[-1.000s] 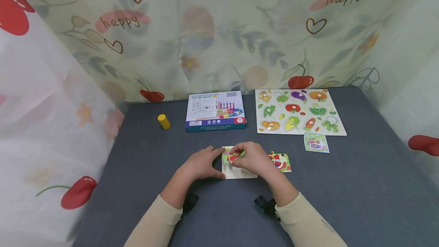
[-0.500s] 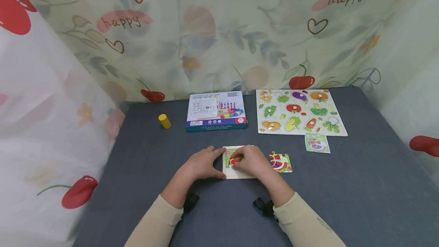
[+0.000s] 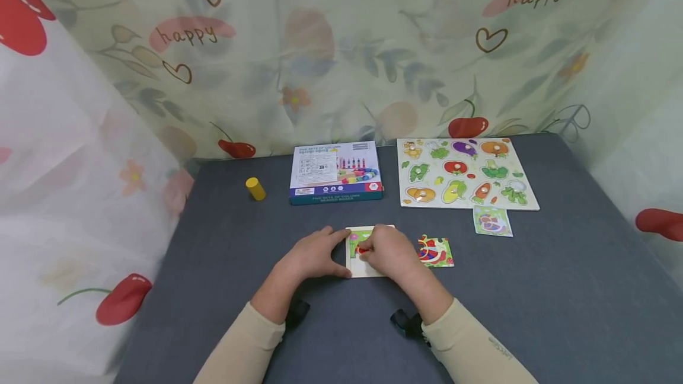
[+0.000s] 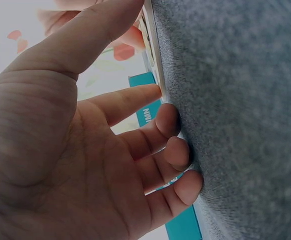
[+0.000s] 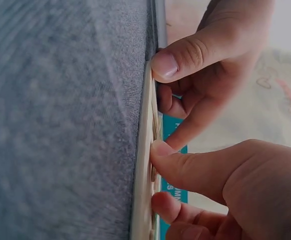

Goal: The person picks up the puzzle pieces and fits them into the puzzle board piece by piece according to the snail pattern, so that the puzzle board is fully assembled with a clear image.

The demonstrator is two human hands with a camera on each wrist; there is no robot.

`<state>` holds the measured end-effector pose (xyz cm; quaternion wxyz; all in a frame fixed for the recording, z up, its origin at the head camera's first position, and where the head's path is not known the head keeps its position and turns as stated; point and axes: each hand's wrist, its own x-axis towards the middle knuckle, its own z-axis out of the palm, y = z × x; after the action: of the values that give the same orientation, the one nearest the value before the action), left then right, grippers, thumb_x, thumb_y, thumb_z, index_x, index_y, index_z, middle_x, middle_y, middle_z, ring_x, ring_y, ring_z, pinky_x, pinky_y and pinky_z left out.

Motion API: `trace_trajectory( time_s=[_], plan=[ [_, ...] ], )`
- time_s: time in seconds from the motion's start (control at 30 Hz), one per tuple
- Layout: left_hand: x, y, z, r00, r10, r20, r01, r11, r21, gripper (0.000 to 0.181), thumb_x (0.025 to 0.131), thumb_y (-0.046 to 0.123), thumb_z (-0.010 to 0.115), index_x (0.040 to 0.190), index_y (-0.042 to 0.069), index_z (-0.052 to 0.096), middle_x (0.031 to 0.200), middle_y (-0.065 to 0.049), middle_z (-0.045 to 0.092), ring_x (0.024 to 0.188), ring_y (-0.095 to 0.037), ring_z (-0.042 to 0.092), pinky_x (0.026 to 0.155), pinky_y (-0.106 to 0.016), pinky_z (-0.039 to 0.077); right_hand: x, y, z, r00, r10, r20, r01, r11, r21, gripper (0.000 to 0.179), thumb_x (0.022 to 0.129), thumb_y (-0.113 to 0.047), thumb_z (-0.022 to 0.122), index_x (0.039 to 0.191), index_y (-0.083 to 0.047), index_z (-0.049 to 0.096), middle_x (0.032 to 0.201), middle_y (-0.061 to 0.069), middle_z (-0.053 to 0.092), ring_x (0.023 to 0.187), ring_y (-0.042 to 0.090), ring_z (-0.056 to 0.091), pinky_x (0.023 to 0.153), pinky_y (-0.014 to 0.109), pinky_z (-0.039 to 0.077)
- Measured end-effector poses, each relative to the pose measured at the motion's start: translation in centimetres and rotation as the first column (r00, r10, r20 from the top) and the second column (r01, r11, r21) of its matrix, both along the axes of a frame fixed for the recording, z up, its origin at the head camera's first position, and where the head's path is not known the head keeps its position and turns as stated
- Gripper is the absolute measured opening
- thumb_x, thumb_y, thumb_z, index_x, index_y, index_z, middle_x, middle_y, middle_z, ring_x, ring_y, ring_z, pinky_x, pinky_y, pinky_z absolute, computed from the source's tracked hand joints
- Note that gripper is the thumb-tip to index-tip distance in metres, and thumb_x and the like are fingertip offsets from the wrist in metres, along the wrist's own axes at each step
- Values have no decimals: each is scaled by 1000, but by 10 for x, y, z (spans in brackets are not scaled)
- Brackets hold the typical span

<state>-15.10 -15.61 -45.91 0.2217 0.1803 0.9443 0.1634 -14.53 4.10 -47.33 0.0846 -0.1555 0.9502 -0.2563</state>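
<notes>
A small pale puzzle board (image 3: 365, 270) lies on the table, with green and red printed pieces in its upper left part. My left hand (image 3: 316, 255) holds it at the left side, thumb at the near corner and forefinger at the far one; the other fingertips rest on the cloth in the left wrist view. Over the board, my right hand (image 3: 392, 250) pinches a red and green puzzle piece (image 3: 363, 250) between thumb and fingers, down against the board. The fingers hide most of that piece. Just right of this hand lie more jigsaw pieces (image 3: 437, 252), bright red and green.
Behind the board stands a flat bead-set box (image 3: 336, 173), with a yellow cylinder (image 3: 255, 189) to its left. A vegetable peg puzzle (image 3: 464, 175) lies at the back right, a small picture card (image 3: 492, 221) touching its front edge. Patterned curtains enclose the table.
My right hand has turned and shifted slightly left over the board, its fingers closing in lower on the piece. The left hand and the board have stayed put.
</notes>
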Motion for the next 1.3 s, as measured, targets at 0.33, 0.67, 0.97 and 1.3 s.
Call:
trace_trajectory(
  time_s=[0.33, 0.67, 0.97, 1.3],
  plan=[
    [0, 0, -1, 1000, 5, -11, -5, 1000, 8, 94, 78, 52, 86, 156, 21, 45, 132, -11, 56, 109, -26, 54, 97, -50, 49, 4, -1, 4, 986, 140, -89, -123, 976, 182, 23, 90, -31, 81, 108, -18, 83, 94, 6, 68, 80, 18, 61, 70, 37, 54],
    [-1, 0, -1, 1000, 4, -6, -4, 1000, -2, 94, 78, 53, 86, 156, 22, 45, 132, -11, 56, 109, -27, 54, 96, -50, 49, -1, 3, -4, 997, 62, -50, -62, 998, -15, 17, 87, -25, 84, 101, -15, 85, 85, -3, 67, 78, 14, 59, 68, 32, 49],
    [-1, 0, -1, 1000, 3, 5, -3, 1000, 0, 93, 78, 55, 85, 156, 22, 46, 129, -11, 56, 106, -26, 54, 95, -51, 50, 2, 8, 18, 998, 59, -13, -60, 991, -115, 29, 85, -29, 86, 110, -15, 82, 85, -2, 64, 73, 13, 55, 65, 33, 47],
    [-1, 0, -1, 1000, 21, 9, -22, 1000, 7, 93, 77, 54, 86, 155, 23, 47, 135, -12, 56, 112, -29, 55, 96, -54, 49, 16, 23, 63, 996, 50, -73, -65, 972, -227, 33, 87, -28, 85, 117, -15, 80, 82, -7, 57, 74, 13, 53, 64, 32, 47]
  ],
)
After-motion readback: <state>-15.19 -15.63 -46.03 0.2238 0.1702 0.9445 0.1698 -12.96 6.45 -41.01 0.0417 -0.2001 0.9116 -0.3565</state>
